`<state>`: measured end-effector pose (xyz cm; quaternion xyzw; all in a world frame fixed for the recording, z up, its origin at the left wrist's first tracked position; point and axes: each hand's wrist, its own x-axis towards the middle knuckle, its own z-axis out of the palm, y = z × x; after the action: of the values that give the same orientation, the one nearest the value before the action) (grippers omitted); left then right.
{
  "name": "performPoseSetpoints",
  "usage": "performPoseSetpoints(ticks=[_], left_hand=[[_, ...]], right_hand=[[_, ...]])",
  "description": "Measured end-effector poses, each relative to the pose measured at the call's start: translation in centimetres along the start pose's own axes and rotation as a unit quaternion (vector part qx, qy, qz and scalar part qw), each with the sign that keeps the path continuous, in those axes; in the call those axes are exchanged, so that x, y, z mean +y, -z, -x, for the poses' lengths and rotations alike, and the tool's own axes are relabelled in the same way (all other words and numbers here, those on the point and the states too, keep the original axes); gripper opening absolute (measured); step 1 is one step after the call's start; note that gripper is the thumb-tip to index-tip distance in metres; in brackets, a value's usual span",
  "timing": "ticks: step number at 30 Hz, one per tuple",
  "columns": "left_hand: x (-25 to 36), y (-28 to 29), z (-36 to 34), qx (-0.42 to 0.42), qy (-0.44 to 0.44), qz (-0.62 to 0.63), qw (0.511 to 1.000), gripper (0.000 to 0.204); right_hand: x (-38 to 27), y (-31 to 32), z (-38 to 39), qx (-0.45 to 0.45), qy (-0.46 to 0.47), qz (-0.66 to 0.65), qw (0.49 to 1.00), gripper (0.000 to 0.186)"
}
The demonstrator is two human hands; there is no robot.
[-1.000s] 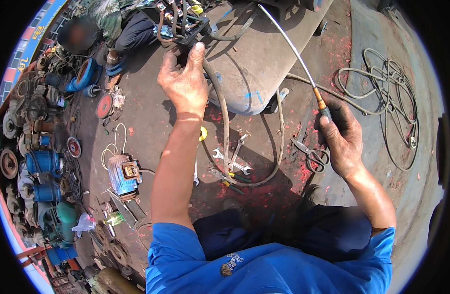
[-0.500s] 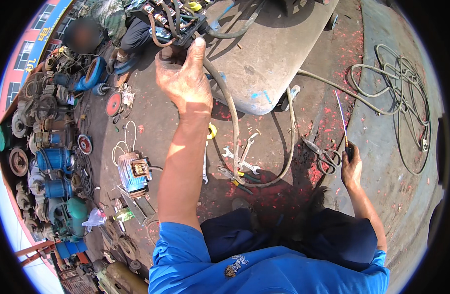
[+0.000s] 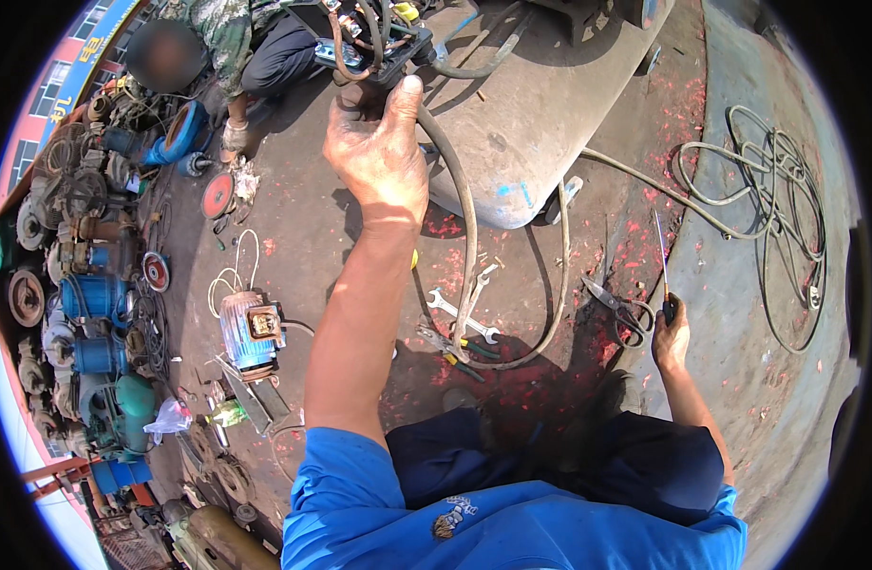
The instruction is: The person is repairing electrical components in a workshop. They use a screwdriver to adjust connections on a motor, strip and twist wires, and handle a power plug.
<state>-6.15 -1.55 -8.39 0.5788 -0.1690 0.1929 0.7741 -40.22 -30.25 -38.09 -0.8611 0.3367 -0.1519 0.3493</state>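
Observation:
At the top, my left hand (image 3: pixel 379 161) is closed at the lower edge of a black electrical box (image 3: pixel 390 68), thumb up, with its fingers partly hidden beneath. The box is open, and thick wires and metal terminals show inside. A thick grey cable (image 3: pixel 464 204) hangs from it and loops along the ground. Off to the right, my right hand (image 3: pixel 672 337) grips a screwdriver (image 3: pixel 661 249) by its dark handle, its long thin shaft pointing away from me. Close by that hand lie scissors (image 3: pixel 621 309). Wrenches (image 3: pixel 463 315) and pliers (image 3: pixel 445 347) rest on the ground between my arms.
A blue electric motor (image 3: pixel 249 332) with an uncovered terminal box stands left of my forearm. Motors and parts (image 3: pixel 99 294) crowd the far left. Another person (image 3: pixel 232 57) crouches at upper left. A large metal plate (image 3: pixel 512 123) lies ahead; coiled cable (image 3: pixel 778 180) is at right.
My left hand and the black box have shifted slightly right. The other person's gloved hand now reaches lower toward the ground. My right hand still holds the screwdriver, little moved.

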Motion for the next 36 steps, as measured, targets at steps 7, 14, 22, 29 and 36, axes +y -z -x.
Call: performPoseSetpoints(ticks=[7,14,22,29,36], left_hand=[[1.2,1.1,0.4,-0.046,0.069,-0.033,0.996,0.031],[1.3,3.3,-0.7,-0.149,0.149,0.01,0.977,0.03],[1.4,1.4,-0.4,-0.072,0.029,0.007,0.997,0.03],[0.5,2.4,-1.0,-0.085,-0.013,-0.047,0.995,0.019],[0.8,1.4,-0.7,-0.054,0.026,0.003,0.998,0.025]], right_hand=[[2.4,-1.2,0.7,-0.141,-0.07,0.143,0.977,0.039],[-18.4,4.3,-5.8,-0.182,0.158,0.064,0.968,0.038],[-41.9,0.8,-7.3,-0.157,0.401,-0.193,0.882,0.042],[-43.1,-5.6,-8.0,-0.064,0.324,-0.249,0.91,0.028],[-43.1,-7.6,-8.4,0.02,0.336,-0.341,0.878,0.023]])
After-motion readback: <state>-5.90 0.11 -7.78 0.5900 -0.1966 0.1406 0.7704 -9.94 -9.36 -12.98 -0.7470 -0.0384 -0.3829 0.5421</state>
